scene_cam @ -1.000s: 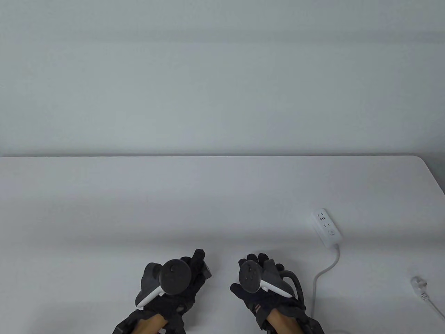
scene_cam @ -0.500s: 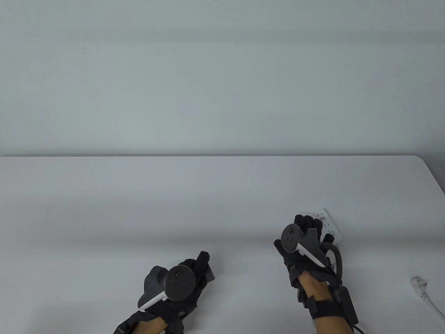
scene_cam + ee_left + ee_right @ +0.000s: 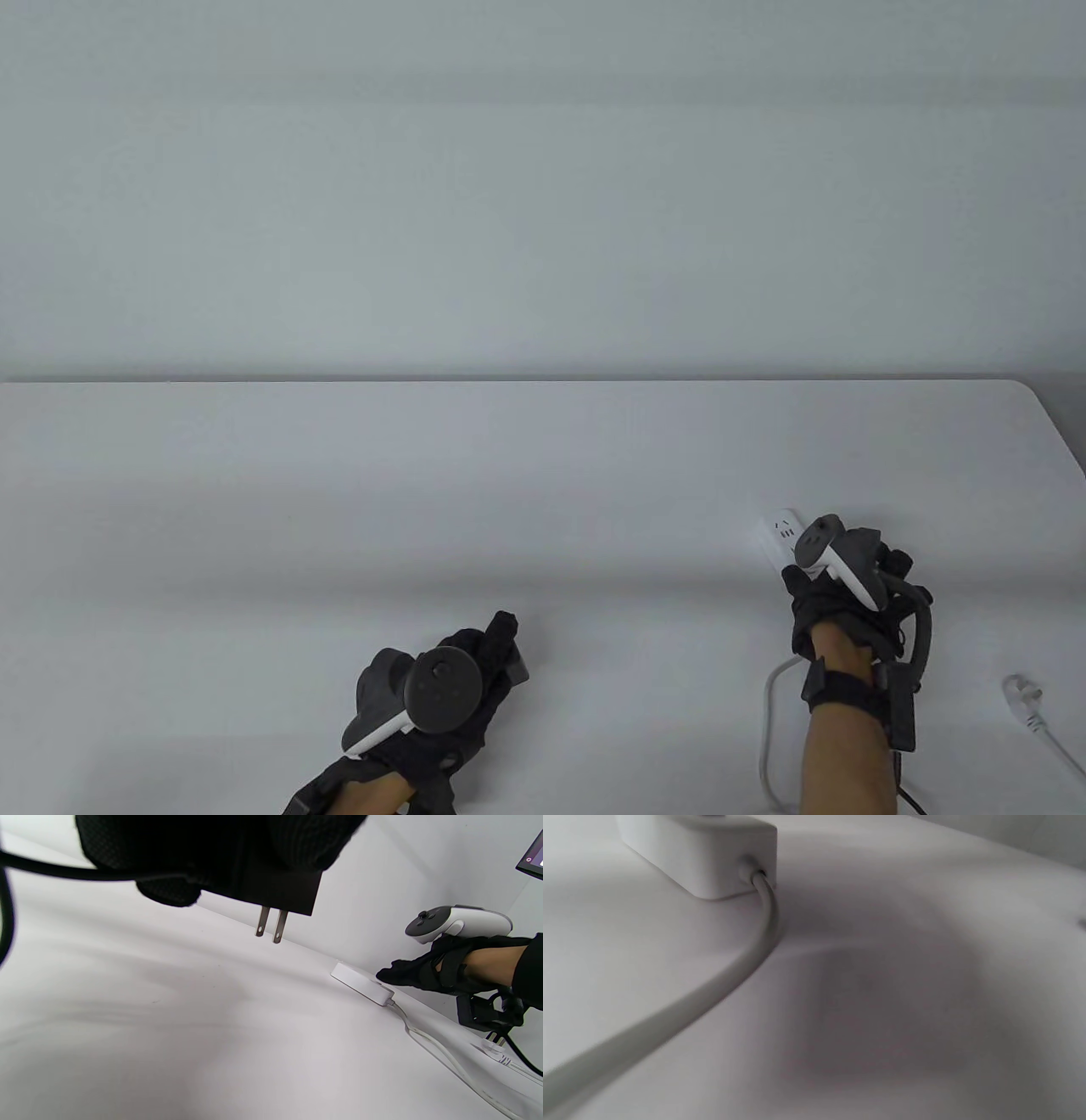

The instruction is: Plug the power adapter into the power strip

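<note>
My left hand [image 3: 462, 679] grips the black power adapter [image 3: 514, 660] just above the table near the front middle. In the left wrist view the adapter [image 3: 275, 887] hangs from my fingers with its two metal prongs [image 3: 271, 926] pointing down and free. The white power strip [image 3: 779, 533] lies at the right with its sockets facing up. My right hand [image 3: 840, 581] holds the strip's near, cord end. The left wrist view shows its fingertips [image 3: 384, 975] on that end of the strip [image 3: 356, 981]. The right wrist view shows only the strip's end [image 3: 704, 853].
The strip's white cord [image 3: 768, 722] runs back to the table's front edge and also shows in the right wrist view [image 3: 712, 984]. A loose white plug [image 3: 1022, 692] with its cable lies at the far right. The table's rounded right edge [image 3: 1060, 433] is close by.
My right hand has moved from the front middle to the right and onto the power strip's near end. My left hand with the adapter has shifted slightly right.
</note>
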